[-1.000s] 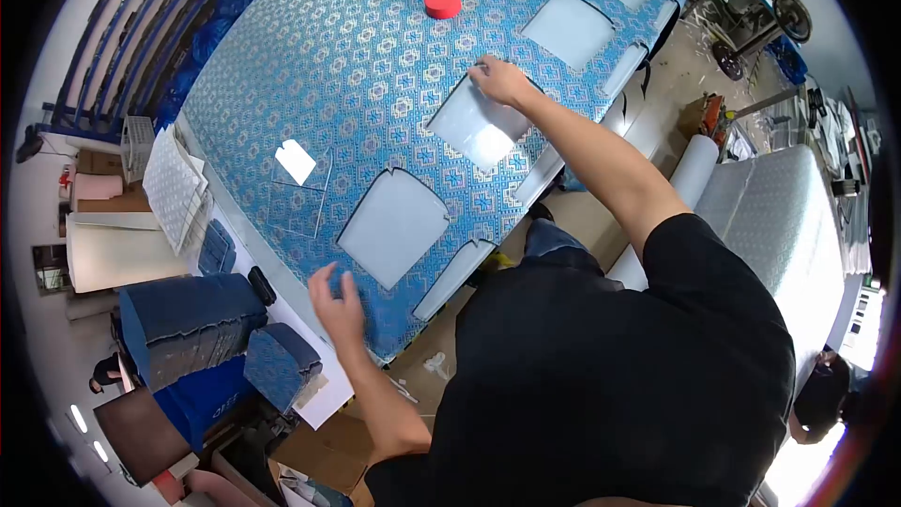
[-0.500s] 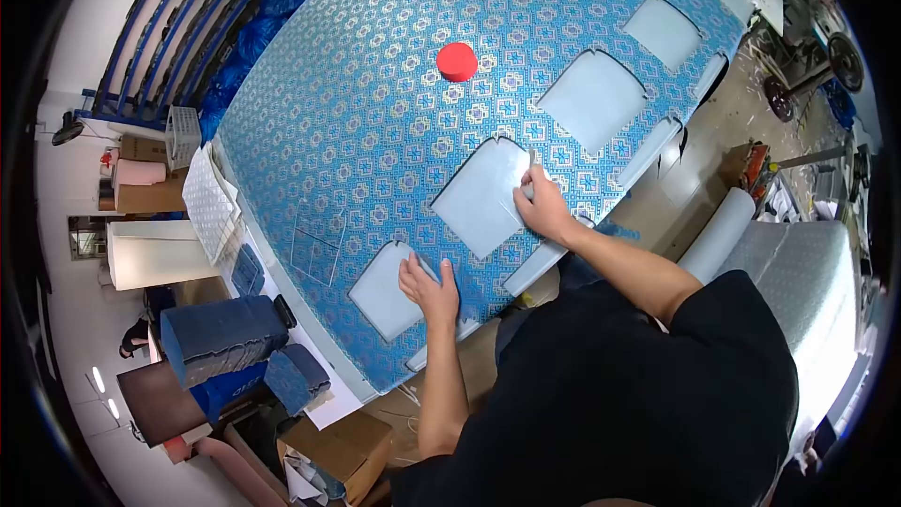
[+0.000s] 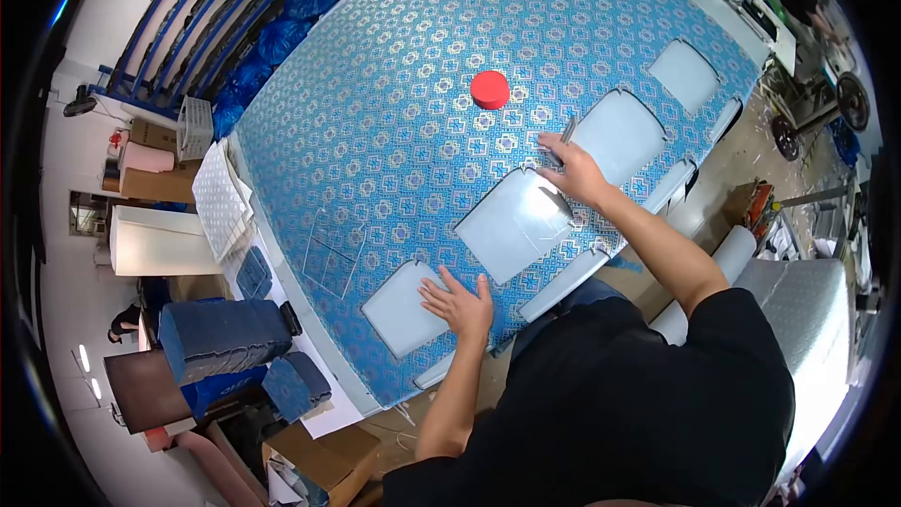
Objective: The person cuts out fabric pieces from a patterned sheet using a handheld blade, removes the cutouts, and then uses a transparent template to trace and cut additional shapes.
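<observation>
Blue patterned fabric [image 3: 394, 131] covers the table, with several pale grey curved-top panels showing on it. My left hand [image 3: 460, 308] is open, fingers spread over the right side of the nearest-left panel [image 3: 399, 314]. My right hand [image 3: 577, 172] is closed on a slim grey pen-like tool [image 3: 568, 129], which points up and away from me. That hand is between the middle panel [image 3: 507, 230] and the larger panel [image 3: 621, 136] to its right. Dark lines run along the panels' curved top edges.
A red round object [image 3: 490, 90] lies on the fabric beyond my hands. Toward the left is a clear ruled template [image 3: 333, 253]. Pale strips [image 3: 563, 286] line the near table edge. Stacked blue fabric [image 3: 225, 338] sits at left; a person [image 3: 802, 0] is at far right.
My right hand has moved from the middle panel's right side up past its top corner, still with the tool. My left fingers have spread wider. The whole view has shifted slightly.
</observation>
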Demonstrator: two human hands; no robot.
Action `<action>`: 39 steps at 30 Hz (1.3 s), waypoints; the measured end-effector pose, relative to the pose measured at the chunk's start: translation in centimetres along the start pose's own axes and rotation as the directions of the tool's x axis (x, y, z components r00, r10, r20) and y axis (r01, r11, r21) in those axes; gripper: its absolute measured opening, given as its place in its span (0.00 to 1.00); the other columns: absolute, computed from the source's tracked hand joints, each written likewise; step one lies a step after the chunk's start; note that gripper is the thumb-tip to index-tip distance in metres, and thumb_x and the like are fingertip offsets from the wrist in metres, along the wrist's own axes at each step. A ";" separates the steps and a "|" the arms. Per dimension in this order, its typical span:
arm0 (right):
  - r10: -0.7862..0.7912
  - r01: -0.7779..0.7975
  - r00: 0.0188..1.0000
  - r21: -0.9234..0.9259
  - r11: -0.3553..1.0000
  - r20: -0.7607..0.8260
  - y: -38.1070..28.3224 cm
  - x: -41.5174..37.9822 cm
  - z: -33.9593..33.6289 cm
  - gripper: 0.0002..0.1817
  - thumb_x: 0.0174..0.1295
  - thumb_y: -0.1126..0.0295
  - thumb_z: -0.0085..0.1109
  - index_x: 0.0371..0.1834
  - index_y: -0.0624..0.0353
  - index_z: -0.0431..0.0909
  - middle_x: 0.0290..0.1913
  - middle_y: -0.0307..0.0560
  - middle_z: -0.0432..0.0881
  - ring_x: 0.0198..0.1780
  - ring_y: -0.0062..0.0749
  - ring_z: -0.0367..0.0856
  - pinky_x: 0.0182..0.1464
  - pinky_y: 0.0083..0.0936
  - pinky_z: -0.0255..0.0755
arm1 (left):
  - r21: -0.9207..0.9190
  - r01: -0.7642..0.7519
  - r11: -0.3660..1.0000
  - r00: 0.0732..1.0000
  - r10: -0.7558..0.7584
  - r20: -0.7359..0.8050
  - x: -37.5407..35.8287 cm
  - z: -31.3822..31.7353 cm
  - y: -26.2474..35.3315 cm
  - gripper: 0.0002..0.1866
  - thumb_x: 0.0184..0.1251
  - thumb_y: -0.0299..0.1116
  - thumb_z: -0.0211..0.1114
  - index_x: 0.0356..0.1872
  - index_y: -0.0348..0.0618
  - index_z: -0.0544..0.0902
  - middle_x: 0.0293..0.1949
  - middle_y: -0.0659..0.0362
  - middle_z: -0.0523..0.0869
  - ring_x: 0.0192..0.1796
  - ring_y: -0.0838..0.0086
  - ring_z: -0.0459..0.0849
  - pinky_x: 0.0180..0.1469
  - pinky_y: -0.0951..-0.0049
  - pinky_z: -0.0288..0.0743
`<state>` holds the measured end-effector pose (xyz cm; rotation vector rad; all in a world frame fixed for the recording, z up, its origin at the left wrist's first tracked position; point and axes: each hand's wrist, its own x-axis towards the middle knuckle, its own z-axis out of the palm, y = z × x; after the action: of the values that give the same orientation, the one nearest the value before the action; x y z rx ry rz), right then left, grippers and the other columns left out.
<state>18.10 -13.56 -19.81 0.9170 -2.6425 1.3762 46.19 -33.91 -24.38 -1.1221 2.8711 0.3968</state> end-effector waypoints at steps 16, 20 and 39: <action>-0.233 0.258 0.759 0.048 0.965 0.608 7.0 24.5 2.7 0.48 0.47 0.67 0.86 0.76 0.54 0.74 0.80 0.44 0.72 0.71 0.52 0.73 0.73 0.42 0.73 | -0.134 0.050 0.990 0.988 -0.069 -0.136 0.3 -0.5 0.6 0.46 0.65 0.59 0.70 0.79 0.43 0.68 0.81 0.32 0.57 0.84 0.31 0.49 0.81 0.30 0.41; -0.352 0.317 0.678 0.175 0.932 0.645 9.4 29.6 4.5 0.47 0.47 0.65 0.87 0.75 0.47 0.75 0.82 0.41 0.70 0.71 0.50 0.77 0.73 0.46 0.73 | -0.116 0.081 0.990 0.991 -0.092 -0.096 0.4 -0.3 0.2 0.46 0.63 0.58 0.71 0.79 0.45 0.69 0.82 0.34 0.56 0.84 0.32 0.49 0.82 0.30 0.42; -0.131 0.147 0.986 -0.176 0.973 0.101 9.7 32.0 12.6 0.26 0.68 0.64 0.65 0.69 0.59 0.76 0.54 0.62 0.83 0.53 0.60 0.83 0.57 0.48 0.80 | -0.143 0.056 0.988 0.986 -0.077 -0.146 0.3 0.1 0.0 0.40 0.65 0.49 0.69 0.78 0.48 0.72 0.81 0.36 0.59 0.84 0.34 0.52 0.83 0.32 0.44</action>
<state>-10.32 -34.48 -25.74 1.1381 -2.6520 1.0660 45.99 -34.08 -24.55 -1.3209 2.9647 0.5377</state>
